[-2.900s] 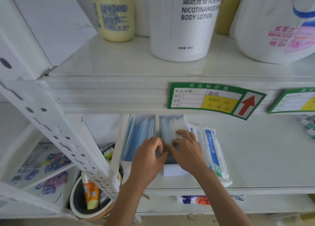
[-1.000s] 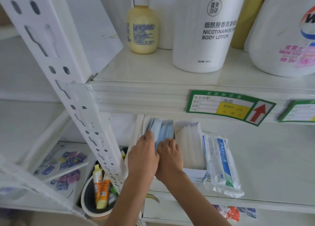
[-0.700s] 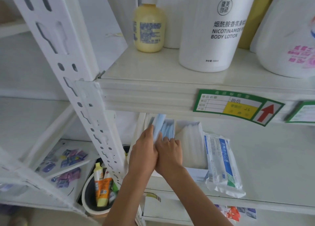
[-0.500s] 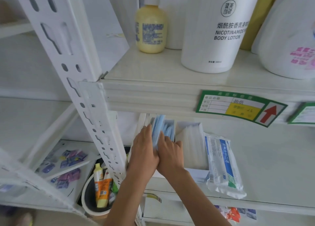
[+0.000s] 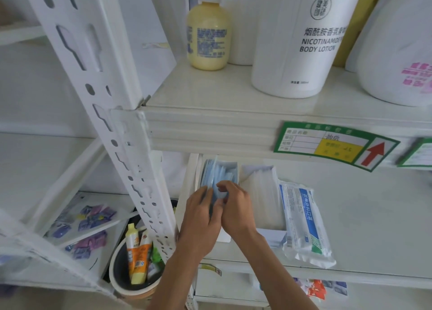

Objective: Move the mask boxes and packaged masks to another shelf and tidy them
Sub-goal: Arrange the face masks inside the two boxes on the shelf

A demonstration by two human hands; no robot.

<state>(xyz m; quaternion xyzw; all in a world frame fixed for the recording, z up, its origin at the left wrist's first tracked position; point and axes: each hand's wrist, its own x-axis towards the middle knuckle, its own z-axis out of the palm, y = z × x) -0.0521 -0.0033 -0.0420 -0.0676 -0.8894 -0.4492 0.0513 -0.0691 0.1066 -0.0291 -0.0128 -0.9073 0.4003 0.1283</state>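
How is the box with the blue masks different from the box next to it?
The left mask box holds blue masks; the right mask box holds white ones. Both hands, left hand and right hand, are at the left mask box; nobody touches the right mask box. The sealed mask pack lies beside the right one. Both boxes are white, open-topped and side by side.

Soft, even daylight fills the white shelving, bright and slightly washed out, with no hard glare. Under the upper shelf [image 5: 210,132] lies a mild shadow. Wide-angle distortion bends the perforated upright [image 5: 109,122]. The price label [image 5: 336,146] and frame edges are blurred.
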